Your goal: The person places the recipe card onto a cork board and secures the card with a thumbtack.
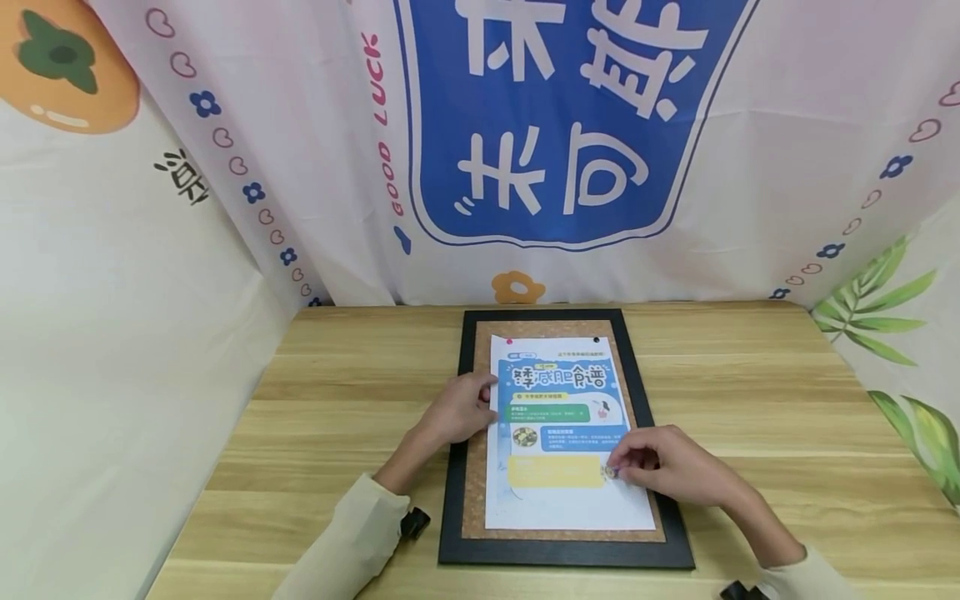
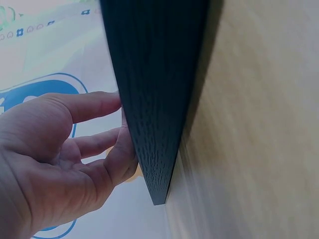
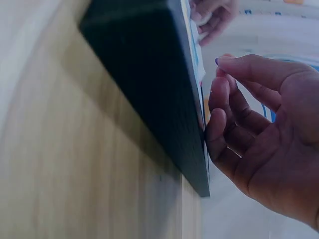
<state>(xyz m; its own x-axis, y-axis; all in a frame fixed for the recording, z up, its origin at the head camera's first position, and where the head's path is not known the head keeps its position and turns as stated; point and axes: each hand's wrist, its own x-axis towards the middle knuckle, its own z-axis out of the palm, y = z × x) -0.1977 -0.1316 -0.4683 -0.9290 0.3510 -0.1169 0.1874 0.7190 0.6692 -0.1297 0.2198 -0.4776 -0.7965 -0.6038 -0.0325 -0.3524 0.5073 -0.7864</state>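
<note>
A printed paper poster [image 1: 566,512] lies on a cork board [image 1: 474,500] with a black frame [image 1: 562,553]. At its top edge sit a pink pushpin [image 1: 509,341] and a black pushpin [image 1: 596,339]. My left hand [image 1: 461,407] rests at the paper's left edge, thumb and fingers apart, nothing gripped. Over the lower right of the poster, my right hand [image 1: 667,463] pinches a tiny purple pushpin [image 3: 217,61] between thumb and finger; most of it is hidden. In the right wrist view the other fingers are bent beside the frame.
The board lies on a wooden table [image 1: 360,375], with bare wood on both sides. A printed cloth [image 1: 315,150] hangs behind the table's back edge. Dark wrist straps [image 1: 415,523] show at both sleeves.
</note>
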